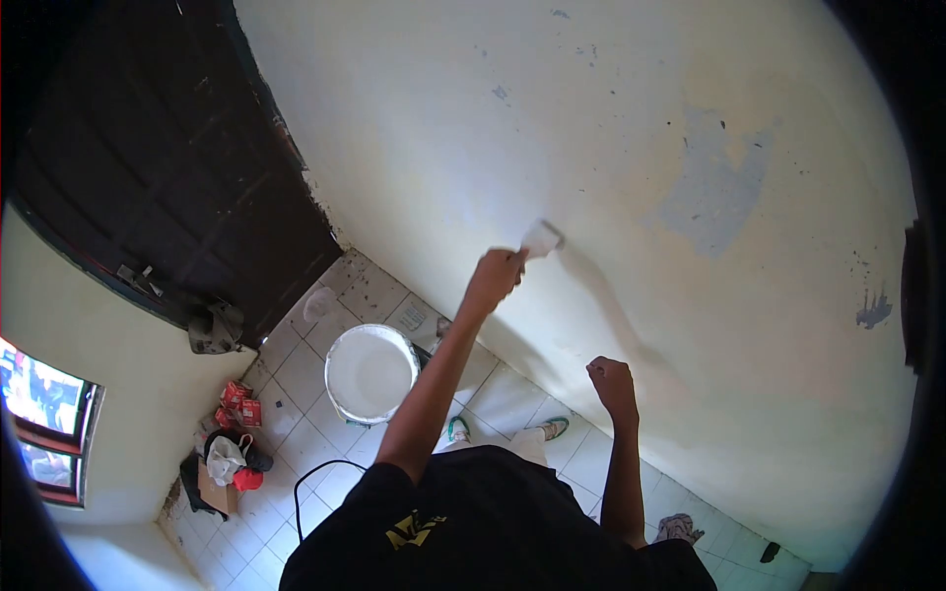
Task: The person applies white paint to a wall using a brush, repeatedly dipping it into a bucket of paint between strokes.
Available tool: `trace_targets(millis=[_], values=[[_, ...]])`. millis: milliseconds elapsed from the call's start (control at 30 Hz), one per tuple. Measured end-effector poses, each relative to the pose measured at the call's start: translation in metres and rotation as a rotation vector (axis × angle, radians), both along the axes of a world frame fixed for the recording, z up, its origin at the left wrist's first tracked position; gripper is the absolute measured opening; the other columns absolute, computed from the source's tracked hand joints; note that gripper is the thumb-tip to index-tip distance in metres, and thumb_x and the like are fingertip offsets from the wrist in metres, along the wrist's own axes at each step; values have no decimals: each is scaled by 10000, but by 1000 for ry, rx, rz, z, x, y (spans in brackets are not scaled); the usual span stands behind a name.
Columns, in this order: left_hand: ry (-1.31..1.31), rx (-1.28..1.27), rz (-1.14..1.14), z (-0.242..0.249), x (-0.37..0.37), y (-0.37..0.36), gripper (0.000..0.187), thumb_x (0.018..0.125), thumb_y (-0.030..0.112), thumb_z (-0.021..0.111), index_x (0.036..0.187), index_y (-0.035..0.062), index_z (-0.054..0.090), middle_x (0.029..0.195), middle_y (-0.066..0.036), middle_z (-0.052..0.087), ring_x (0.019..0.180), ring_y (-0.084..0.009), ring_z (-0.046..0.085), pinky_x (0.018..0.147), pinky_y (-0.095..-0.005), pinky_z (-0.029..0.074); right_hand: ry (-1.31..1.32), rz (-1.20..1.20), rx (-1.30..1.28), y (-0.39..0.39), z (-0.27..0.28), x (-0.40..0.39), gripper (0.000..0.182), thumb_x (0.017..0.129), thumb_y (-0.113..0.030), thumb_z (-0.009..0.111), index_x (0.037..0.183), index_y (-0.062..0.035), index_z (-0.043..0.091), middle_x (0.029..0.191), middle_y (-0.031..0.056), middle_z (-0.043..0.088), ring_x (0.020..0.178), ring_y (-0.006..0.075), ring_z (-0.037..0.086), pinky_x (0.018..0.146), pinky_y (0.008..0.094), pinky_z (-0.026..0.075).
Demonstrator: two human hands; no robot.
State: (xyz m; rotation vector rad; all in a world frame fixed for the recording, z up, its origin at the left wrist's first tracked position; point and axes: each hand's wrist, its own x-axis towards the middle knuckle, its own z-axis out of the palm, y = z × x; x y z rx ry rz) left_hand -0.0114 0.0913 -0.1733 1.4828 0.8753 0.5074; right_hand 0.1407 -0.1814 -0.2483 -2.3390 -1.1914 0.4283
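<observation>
My left hand [496, 279] is closed round the handle of a brush [542, 239], whose pale, slightly blurred head lies against the cream wall [631, 286]. My right hand [612, 382] is curled into a fist in front of the wall, lower and to the right, with nothing visible in it. Below my left forearm, on the left, a round bucket [371, 373] of white paint stands on the floor. Bare grey patches [716, 197] show on the wall at the upper right.
A dark door [168, 148] is at the upper left. Red packets [239, 404], a cardboard box [217, 490] and bags lie on the tiled floor at the left, near a window [44, 414]. A crumpled cloth [679, 529] lies at the lower right. A black cable [313, 473] curves beside me.
</observation>
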Motion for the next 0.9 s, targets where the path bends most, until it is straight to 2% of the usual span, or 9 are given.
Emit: trace_targets(millis=[67,167,300,367,467,567,633,733,900], values=[[-69,14,-48,46,0,7,387,948,335,550,707,34,570,522,16,448,392,-64,346,351,-252,243,-12,29,3,3,-1,6,207,842,-229,623,894,-42,695,847,178,680,806,334,662,729,411,515],[-169,-35,-93,102,-5,6,370,957,308,544,738,11,567,514,21,412,377,-48,289,341,-243,194,-54,45,9,10,2,11,186,837,-172,625,882,-6,695,805,180,684,740,308,668,689,368,515],[-160,13,-81,150,-5,-3,400,952,307,547,680,13,543,524,2,449,405,-67,347,378,-253,253,-15,92,47,23,1,15,185,838,-165,619,887,-2,692,805,182,683,741,307,667,687,362,513],[-381,-26,-124,170,-3,-7,395,958,320,542,689,31,521,522,21,404,400,-53,293,375,-248,207,-13,118,48,32,3,16,187,840,-164,617,890,0,690,802,182,682,740,307,667,687,361,513],[-541,5,-121,199,3,-11,357,972,335,526,729,75,514,529,72,331,391,-26,217,362,-222,136,33,115,11,42,5,17,171,851,-209,622,897,-57,686,857,167,686,813,323,667,731,409,521],[-575,-64,-134,179,15,-2,372,969,372,527,720,96,503,531,79,323,394,-26,213,361,-220,142,50,128,20,46,4,18,177,851,-217,627,900,-57,685,858,168,687,811,327,669,733,407,522],[-532,-169,-171,132,23,5,382,965,392,526,715,106,495,530,78,325,394,-29,209,360,-220,146,51,132,33,46,1,16,188,843,-178,614,895,-14,690,807,188,683,753,308,676,695,364,519],[-496,-394,-250,52,25,4,396,956,428,526,704,126,478,524,77,325,390,-37,202,357,-220,156,25,139,-15,40,-12,17,198,840,-192,615,897,-19,692,822,194,687,768,311,681,700,366,525],[-373,-521,-184,-26,12,-10,400,957,424,525,700,119,481,513,72,326,378,-40,225,343,-222,166,68,141,-50,28,-28,19,191,833,-222,633,888,-50,697,827,188,690,782,322,683,705,383,533]])
